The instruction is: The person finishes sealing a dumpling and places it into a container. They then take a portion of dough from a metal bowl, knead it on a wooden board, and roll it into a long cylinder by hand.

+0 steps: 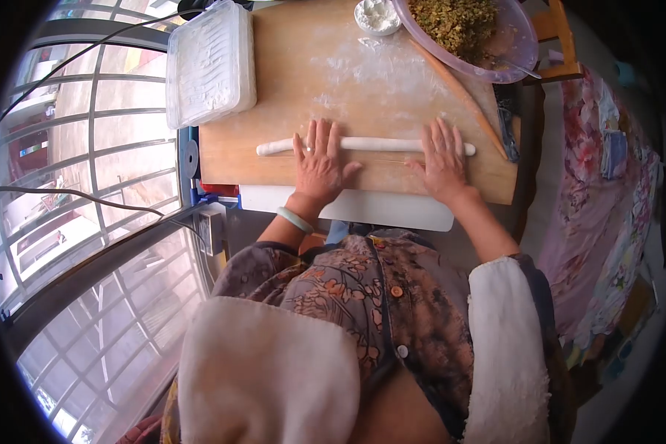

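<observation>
A long white rope of dough (381,144) lies crosswise on the floured wooden board (288,89). My left hand (320,166) rests flat on its left part with the fingers stretched out. Toward the other end, my right hand (444,169) lies palm down, fingers spread over the dough. Both thumbs point inward, and the dough's two tips stick out past the hands. The dough under the palms is hidden. A pale green bangle (294,220) circles my left wrist.
A wooden rolling pin (459,96) lies slanted at the right, by a pink bowl (522,41) of chopped filling (451,26). A small bowl of flour (377,15) stands at the back. A floury plastic container (211,70) sits back left, beside a barred window (89,111).
</observation>
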Motion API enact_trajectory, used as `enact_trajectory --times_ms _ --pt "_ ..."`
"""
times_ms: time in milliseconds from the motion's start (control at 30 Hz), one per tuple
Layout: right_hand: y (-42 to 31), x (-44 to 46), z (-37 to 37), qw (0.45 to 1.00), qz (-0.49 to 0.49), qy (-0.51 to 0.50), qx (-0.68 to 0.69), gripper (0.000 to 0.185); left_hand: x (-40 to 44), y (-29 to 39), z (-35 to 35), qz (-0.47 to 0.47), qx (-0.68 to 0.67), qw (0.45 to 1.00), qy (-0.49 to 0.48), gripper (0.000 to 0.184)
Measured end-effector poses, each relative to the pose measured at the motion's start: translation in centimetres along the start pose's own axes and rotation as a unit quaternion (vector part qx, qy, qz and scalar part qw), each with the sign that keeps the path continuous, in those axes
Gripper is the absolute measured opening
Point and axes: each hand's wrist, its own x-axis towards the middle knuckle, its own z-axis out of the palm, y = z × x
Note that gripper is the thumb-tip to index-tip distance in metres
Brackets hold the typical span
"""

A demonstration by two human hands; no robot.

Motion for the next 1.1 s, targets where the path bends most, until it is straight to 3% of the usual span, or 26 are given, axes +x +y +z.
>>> enact_trajectory --times_ms 100,233,367,467,600,733,900,1100 --pt "1.3 5.4 -0.6 1.000 0.005 0.011 0.007 0.084 5.7 -1.5 -0.3 -0.052 0.011 0.999 0.008 0.093" --pt "-2.2 8.6 -0.7 0.993 -0.075 0.033 0.089 0.083 7.6 -2.8 -0.1 0.037 0.002 0.999 0.016 0.083" --pt "-9.7 10.4 0.0 0.982 -0.113 -0.006 0.149 0.081 4.4 -2.8 -0.3 0.074 0.029 0.997 -0.025 0.068" --pt "-11.4 5.9 1.5 0.982 -0.109 -0.013 0.156 0.080 -0.8 -2.5 -1.7 0.088 -0.031 0.995 -0.030 0.071" --pt "-12.7 -0.2 2.0 0.990 -0.090 -0.008 0.108 0.081 -5.3 -2.8 -0.9 0.077 -0.051 0.995 -0.023 0.086" --pt "-11.0 7.8 2.0 0.999 -0.037 -0.018 0.006 0.083 -0.8 -5.2 -0.9 0.052 -0.052 0.997 0.017 0.085" --pt "-8.5 15.8 1.6 0.996 0.080 0.027 0.035 0.078 6.0 -7.7 -0.7 0.045 -0.010 0.996 0.073 0.088" --pt "-11.2 2.3 1.5 0.998 -0.017 -0.061 0.003 0.079 -3.4 -7.5 -2.8 0.106 -0.043 0.993 -0.022 0.090"
